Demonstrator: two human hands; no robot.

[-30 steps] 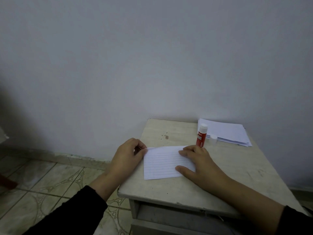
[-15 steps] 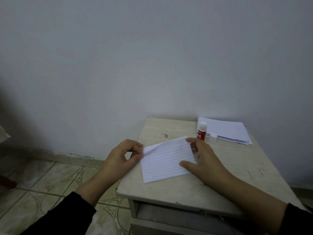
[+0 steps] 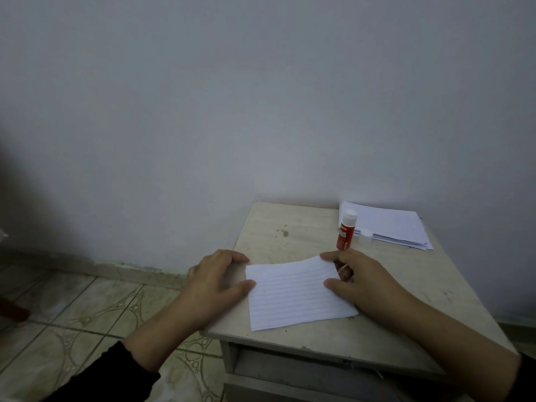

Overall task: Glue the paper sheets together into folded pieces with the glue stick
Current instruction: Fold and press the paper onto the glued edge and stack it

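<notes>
A folded lined paper sheet [image 3: 295,294] lies on the small table [image 3: 406,329], its top layer lifted at the far edge. My left hand [image 3: 214,281] pinches the sheet's left edge between thumb and fingers. My right hand [image 3: 362,281] pinches the far right corner, thumb on top of the paper. A red glue stick [image 3: 345,231] stands upright just beyond my right hand, uncapped, with its white cap [image 3: 365,236] beside it.
A stack of lined sheets [image 3: 391,227] lies at the table's far right corner against the wall. The table's left edge drops to a tiled floor [image 3: 87,309]. A drawer front [image 3: 290,369] shows below the tabletop.
The flat folded sheet has been lifted at its far edge by both hands and tilted slightly. The glue stick and stack have not moved.
</notes>
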